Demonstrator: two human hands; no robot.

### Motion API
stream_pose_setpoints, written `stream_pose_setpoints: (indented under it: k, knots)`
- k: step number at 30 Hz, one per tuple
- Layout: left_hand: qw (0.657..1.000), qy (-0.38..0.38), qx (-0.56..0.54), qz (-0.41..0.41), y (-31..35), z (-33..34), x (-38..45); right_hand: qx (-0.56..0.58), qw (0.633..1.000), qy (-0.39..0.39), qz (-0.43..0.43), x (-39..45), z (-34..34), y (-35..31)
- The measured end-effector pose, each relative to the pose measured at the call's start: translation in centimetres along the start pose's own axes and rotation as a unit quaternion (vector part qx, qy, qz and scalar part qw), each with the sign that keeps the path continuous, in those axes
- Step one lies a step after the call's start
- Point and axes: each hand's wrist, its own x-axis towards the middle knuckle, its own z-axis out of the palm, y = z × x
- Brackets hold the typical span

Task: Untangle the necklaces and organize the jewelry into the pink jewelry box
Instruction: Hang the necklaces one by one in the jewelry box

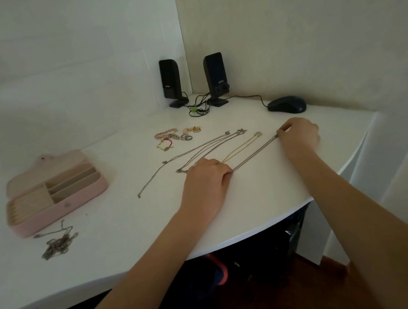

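Head view: left hand [204, 176] and right hand [298, 132] pinch opposite ends of a chain [255, 152], stretching it straight on the worktop [131, 236].

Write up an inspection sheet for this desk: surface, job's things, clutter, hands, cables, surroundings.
Surface: white desk with a curved front edge.
Job's things: pink jewelry box open, compartments look empty; dark chain stretched straight; gold chain and silver chains laid out beside it; tangled chain pile in front of the box; bracelets and rings heaped farther back.
Clutter: computer mouse, two speakers.
Hands: left hand holds the dark chain's near end; right hand pinches its far end.
Cables: speaker wires bundled between the speakers.
Surroundings: pale walls meeting in a corner.
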Motion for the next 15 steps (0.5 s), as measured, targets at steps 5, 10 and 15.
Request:
stream_pose_setpoints:
  k: [5,10,15]
  knots:
    - [0.999,0.034,0.001,-0.020,0.4,-0.3,-0.1,-0.046,0.998,0.032,-0.037,-0.6,-0.2,-0.5]
    - [0.994,0.060,-0.017,-0.088,-0.7,-2.2,-2.7,-0.094,0.966,0.081,-0.225,-3.9,0.0,-2.9]
    - [0.986,0.040,0.080,-0.138,-4.9,-8.2,-7.9,-0.019,0.916,0.062,-0.395,-10.1,-0.2,-6.3]
